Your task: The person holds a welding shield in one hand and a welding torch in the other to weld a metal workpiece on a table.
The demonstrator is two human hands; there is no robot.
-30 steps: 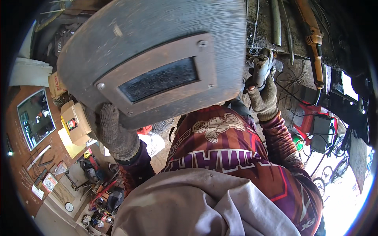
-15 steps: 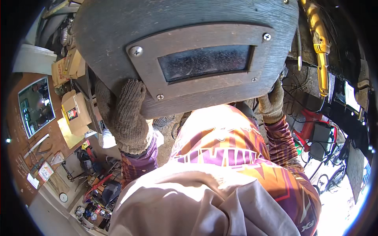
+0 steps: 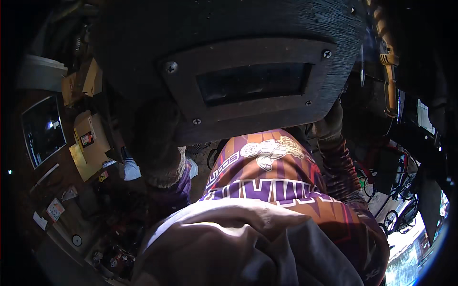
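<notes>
A dark welding shield [image 3: 257, 126] with a framed rectangular viewing window [image 3: 255, 83] and four-cornered screw plate fills the upper middle of the head view. My left hand [image 3: 160, 131], in a knitted work glove, is at its lower left edge, closed on the shield; deep shadow blurs the fingers. My right hand [image 3: 330, 121], gloved too, reaches behind the shield's lower right edge. Its fingers are hidden there, so what it holds, if anything, does not show. Whatever lies behind the shield is covered.
To the left stands a brown board with a mirror-like panel [image 3: 44, 131], an open cardboard box [image 3: 93, 138] and loose tools. A yellow power tool [image 3: 390, 81] hangs at the upper right. Cables and dark equipment lie below it. Bright daylight enters at lower right.
The whole view has turned much darker, and the print on my shirt now shows clearly. The shield sits very slightly lower and to the right. Both hands keep nearly the same places.
</notes>
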